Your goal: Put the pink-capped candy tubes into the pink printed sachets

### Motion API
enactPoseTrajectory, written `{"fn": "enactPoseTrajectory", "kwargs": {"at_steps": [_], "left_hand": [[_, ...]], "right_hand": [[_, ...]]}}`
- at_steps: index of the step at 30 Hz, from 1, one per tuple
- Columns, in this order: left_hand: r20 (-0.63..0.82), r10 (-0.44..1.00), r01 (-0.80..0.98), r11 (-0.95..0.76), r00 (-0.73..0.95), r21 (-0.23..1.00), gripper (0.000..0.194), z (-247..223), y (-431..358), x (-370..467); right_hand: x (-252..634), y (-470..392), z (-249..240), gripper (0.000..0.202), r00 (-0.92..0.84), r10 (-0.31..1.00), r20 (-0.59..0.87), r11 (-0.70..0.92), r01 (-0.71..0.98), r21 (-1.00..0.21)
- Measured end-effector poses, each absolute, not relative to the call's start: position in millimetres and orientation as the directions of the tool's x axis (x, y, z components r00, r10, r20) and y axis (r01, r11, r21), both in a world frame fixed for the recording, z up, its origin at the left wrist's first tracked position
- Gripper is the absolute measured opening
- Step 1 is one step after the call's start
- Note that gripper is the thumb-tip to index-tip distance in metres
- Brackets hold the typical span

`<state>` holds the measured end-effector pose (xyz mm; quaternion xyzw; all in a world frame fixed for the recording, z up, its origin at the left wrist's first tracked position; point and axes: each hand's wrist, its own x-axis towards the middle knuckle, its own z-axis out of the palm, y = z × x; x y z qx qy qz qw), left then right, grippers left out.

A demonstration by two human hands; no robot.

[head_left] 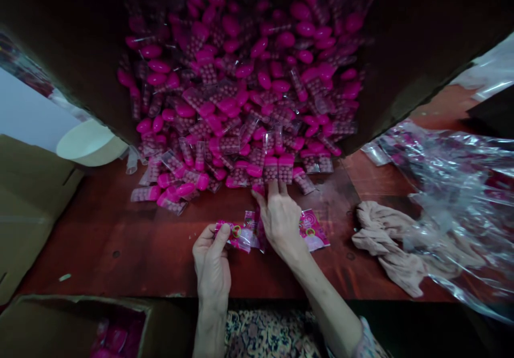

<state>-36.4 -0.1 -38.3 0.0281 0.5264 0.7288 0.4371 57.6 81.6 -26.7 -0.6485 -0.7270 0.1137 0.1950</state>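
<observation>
Pinching a printed pink packet (237, 235) between thumb and fingers, your left hand (214, 261) sits above the near part of the red-brown table (136, 259), well apart from your right. Closest to you are the patterned fabric (273, 331) at your lap and, down on your left, an open carton (148, 318) with pink pieces (116, 339) inside.

Your right hand (280, 213) reaches farther forward, its fingers pointing at the front edge of the pile; whether they grip a container or only touch one, you can't tell, since the hand covers the spot. A second packet (249, 221) shows between your hands, and a third (314, 230) lies just right of your right wrist.

Over on your right, a twisted beige cloth (387, 240) (rumpled, partly under clear plastic) lies beside a heap of shiny plastic bags (461, 203).

Beyond your hands spreads the pile of clear containers with pink caps (241, 112), spilling from a big dark box (405, 74) onto the table. A pale bowl (91, 143) stands left of that box.
</observation>
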Motion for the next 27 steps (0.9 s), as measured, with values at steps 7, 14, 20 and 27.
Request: {"fn": "enactPoseTrajectory", "kwargs": {"at_steps": [7,14,20,27], "left_hand": [[-0.438,0.644,-0.627,-0.085,-0.628,0.774,0.022,-37,2,-40],[-0.465,0.622,-0.639,-0.076,-0.630,0.765,0.024,-37,6,-40],[-0.462,0.629,-0.639,-0.073,-0.625,0.766,0.025,-37,5,-39],[-0.453,0.651,-0.643,-0.071,-0.610,0.763,0.024,-37,6,-41]], "right_hand": [[56,89,-34,0.025,-0.055,0.990,0.132,0.103,0.918,-0.384],[84,75,-36,0.025,-0.190,0.964,0.186,0.250,0.889,-0.384],[72,80,-25,0.038,-0.409,0.904,0.120,0.426,0.880,-0.209],[69,91,-25,0.035,-0.464,0.879,0.108,0.476,0.862,-0.176]]}}
